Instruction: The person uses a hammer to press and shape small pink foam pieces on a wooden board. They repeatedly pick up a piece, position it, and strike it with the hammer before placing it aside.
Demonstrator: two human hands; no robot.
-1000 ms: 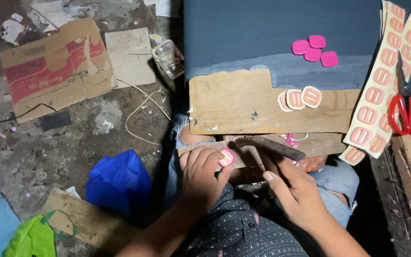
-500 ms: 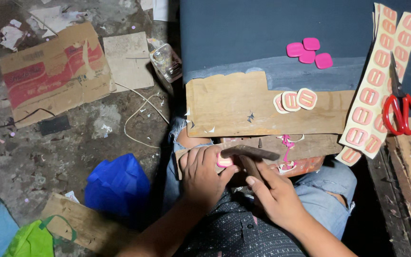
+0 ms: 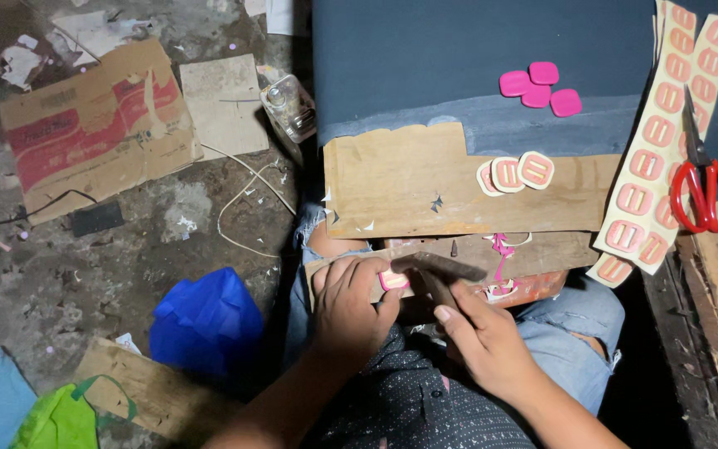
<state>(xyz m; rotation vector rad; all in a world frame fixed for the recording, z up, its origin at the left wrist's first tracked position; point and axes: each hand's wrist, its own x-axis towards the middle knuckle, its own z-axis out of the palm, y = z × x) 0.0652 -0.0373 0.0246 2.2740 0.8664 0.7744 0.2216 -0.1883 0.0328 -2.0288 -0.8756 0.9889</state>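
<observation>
The small pink rounded-square piece (image 3: pixel 393 279) sits pinched under our left hand (image 3: pixel 349 312) fingertips, so we tap lightly with the dark metal hammer (image 3: pixel 438 268) gripped in our right hand (image 3: pixel 482 341), just beside them.

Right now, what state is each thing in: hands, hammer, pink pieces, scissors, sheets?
left hand: pinching a small pink piece on the wooden block
right hand: gripping a hammer, head over the piece
scissors: shut, lying flat
pink pieces: loose cluster on dark board
cut-out shapes: overlapping on plank
sticker sheets: flat, partly used
</observation>
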